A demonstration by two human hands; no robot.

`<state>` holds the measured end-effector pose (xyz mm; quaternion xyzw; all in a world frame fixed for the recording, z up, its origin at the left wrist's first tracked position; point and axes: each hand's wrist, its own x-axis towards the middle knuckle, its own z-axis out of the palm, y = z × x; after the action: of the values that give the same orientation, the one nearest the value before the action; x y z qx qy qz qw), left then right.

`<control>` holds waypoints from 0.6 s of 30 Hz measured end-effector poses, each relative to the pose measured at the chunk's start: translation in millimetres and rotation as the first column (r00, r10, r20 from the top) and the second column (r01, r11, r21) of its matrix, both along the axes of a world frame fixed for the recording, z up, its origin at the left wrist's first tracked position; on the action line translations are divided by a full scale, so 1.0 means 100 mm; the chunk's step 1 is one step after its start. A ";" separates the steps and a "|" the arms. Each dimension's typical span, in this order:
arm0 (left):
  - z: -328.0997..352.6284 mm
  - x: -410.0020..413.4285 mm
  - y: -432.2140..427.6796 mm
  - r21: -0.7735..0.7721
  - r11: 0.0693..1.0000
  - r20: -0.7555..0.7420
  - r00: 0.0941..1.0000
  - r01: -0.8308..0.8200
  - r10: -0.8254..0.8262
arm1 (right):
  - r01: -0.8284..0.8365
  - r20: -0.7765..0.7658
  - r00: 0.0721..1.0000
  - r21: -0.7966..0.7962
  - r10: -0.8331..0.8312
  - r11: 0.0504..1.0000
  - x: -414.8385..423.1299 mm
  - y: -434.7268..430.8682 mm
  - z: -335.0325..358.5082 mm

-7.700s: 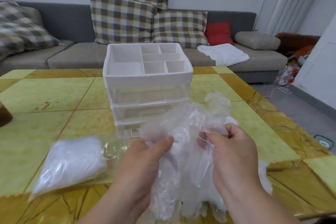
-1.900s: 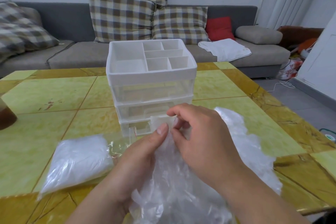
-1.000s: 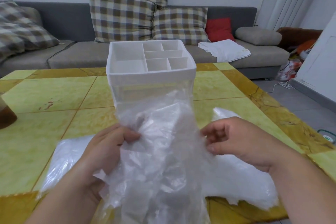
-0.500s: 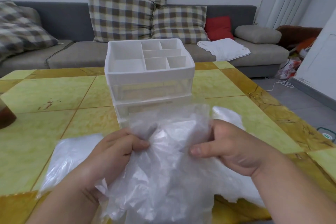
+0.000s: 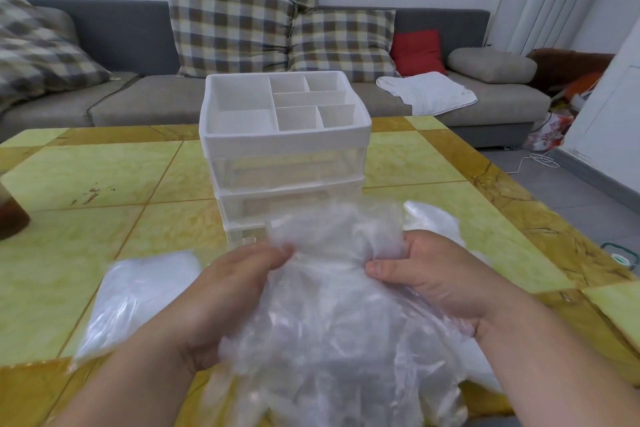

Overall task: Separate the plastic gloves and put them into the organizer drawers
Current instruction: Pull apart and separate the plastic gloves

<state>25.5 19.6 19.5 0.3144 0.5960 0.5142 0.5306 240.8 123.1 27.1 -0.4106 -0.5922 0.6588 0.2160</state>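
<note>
Yellow-tiled counter [image 5: 86, 177], grey sofa [image 5: 114, 31] behind. Left hand [image 5: 235, 288] and right hand [image 5: 440, 274] both curled, gripping one bundle of plastic gloves [image 5: 332, 305] held between them above the counter's near edge. The gloves were clear, thin, crumpled and hung down. A sealed bag [image 5: 138, 295] lay left. Beyond the bundle stood the organizer [image 5: 287, 146], with a divided white tray on top and clear drawers pushed in; their contents could not be made out.

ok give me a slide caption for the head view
The left hand and right hand grip a crumpled bunch of plastic gloves before the white organizer on the yellow table.
</note>
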 end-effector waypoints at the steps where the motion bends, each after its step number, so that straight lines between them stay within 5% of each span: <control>1: -0.01 -0.03 0.00 -0.020 0.998 -0.018 0.998 0.063 -0.064 | 0.032 -0.001 1.000 -0.002 -0.032 1.000 0.01 0.01 -0.01; 5: 0.01 -0.02 0.03 -0.039 0.963 -0.237 0.933 0.268 -0.270 | 0.103 0.044 0.994 0.010 -0.103 0.995 0.09 0.07 -0.04; 15: -0.18 -0.35 0.02 -0.268 0.963 -0.590 0.784 0.035 -0.193 | 0.258 0.234 0.935 0.071 -0.268 0.963 0.28 0.23 -0.33; 18: -0.29 -0.39 0.02 -0.349 0.937 -0.693 0.676 -0.012 -0.250 | 0.220 0.366 0.898 0.111 -0.245 0.969 0.22 0.22 -0.51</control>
<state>-13.8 21.2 -9.8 0.4392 0.8113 0.2049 0.3269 262.3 144.6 -23.6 -0.5898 -0.5910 0.5168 0.1890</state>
